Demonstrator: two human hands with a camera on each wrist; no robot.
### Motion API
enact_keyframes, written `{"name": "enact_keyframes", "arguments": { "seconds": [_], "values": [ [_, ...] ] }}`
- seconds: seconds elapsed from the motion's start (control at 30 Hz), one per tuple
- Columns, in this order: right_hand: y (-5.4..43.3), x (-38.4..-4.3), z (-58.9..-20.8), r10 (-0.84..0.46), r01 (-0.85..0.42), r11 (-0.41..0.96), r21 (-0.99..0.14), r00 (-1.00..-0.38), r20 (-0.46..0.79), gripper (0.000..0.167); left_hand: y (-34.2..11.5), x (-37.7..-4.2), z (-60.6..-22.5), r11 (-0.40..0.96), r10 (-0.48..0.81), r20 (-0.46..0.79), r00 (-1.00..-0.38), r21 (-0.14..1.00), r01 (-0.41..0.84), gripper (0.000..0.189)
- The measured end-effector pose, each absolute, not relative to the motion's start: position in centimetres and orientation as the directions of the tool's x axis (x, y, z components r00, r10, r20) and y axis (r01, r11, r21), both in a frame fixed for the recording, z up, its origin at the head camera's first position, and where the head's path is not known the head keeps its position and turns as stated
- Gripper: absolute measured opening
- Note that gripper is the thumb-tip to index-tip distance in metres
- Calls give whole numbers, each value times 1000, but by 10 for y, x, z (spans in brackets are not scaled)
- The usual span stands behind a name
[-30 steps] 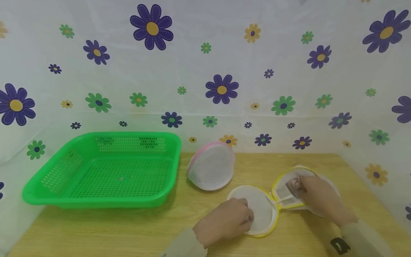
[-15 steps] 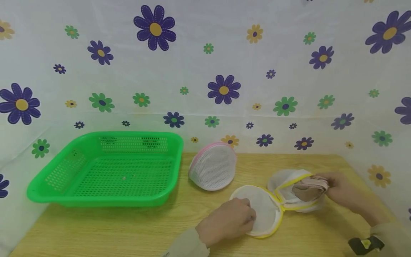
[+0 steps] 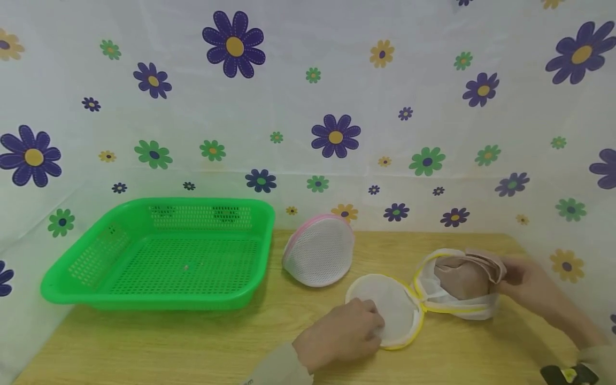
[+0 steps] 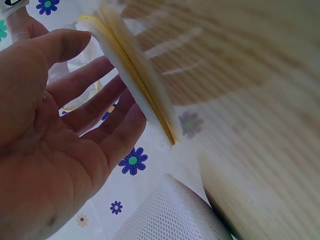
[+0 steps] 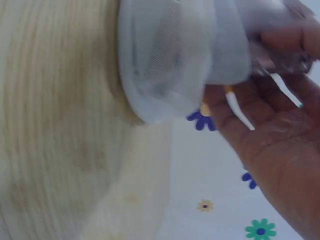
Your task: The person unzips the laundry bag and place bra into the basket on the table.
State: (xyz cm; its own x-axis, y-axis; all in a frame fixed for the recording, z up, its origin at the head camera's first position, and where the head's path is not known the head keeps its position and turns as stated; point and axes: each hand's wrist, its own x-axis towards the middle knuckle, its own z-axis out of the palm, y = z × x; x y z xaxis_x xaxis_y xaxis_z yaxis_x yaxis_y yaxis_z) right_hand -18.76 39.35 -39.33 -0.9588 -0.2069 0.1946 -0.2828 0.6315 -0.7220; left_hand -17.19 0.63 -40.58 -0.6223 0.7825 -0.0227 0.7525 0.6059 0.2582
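Note:
A white mesh laundry bag with yellow zip trim lies unzipped in two halves at the right of the table. On its near half (image 3: 394, 315) rests my left hand (image 3: 339, 334); in the left wrist view the fingers are fairly straight and their tips touch the white, yellow-zipped edge (image 4: 132, 70). The far half (image 3: 462, 310) gapes upward. My right hand (image 3: 534, 283) pinches the layered edge of a folded beige-brown bra (image 3: 467, 275), whose rounded part sits in that half. The right wrist view shows the bag's mesh side (image 5: 165, 55) near the right fingers, blurred.
A green perforated basket (image 3: 240, 297) stands on the wooden table (image 3: 192, 342) at the left. Between it and the opened bag, a pink-trimmed white mesh bag (image 3: 320, 254) stands propped up. A flower-print sheet (image 3: 289, 107) hangs behind the table.
My right hand came out of the far half and shifted right, drawing the bra partly over the rim. That half now faces up more openly. My left hand stayed on the near half.

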Motion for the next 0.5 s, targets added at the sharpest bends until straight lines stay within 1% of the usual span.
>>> {"name": "enact_keyframes", "arguments": {
  "seconds": [0.1, 0.17, 0.27, 0.37, 0.43, 0.5],
  "values": [
    [392, -186, -391, -242, -299, 658, -691, -953, 182, 31, 6, -171, -405, 600, 790, -29, -613, 249, 760, 17],
    [391, -184, -389, -232, -296, 681, -669, -955, 186, 30, 6, -171, -405, 597, 792, -29, -610, 245, 764, 16],
    [391, -181, -386, -159, -245, 714, -656, -969, 189, 31, 6, -171, -405, 600, 789, -17, -614, 236, 764, 15],
    [395, -177, -384, -61, -149, 727, -670, -986, 153, 37, 6, -172, -406, 601, 789, -16, -615, 234, 765, 15],
    [397, -176, -384, -15, -111, 719, -686, -989, 145, 39, 6, -173, -406, 597, 792, -14, -611, 230, 769, 16],
    [401, -174, -385, 7, -102, 686, -721, -989, 146, 44, 6, -174, -407, 591, 796, -13, -605, 231, 773, 16]
  ]
}}
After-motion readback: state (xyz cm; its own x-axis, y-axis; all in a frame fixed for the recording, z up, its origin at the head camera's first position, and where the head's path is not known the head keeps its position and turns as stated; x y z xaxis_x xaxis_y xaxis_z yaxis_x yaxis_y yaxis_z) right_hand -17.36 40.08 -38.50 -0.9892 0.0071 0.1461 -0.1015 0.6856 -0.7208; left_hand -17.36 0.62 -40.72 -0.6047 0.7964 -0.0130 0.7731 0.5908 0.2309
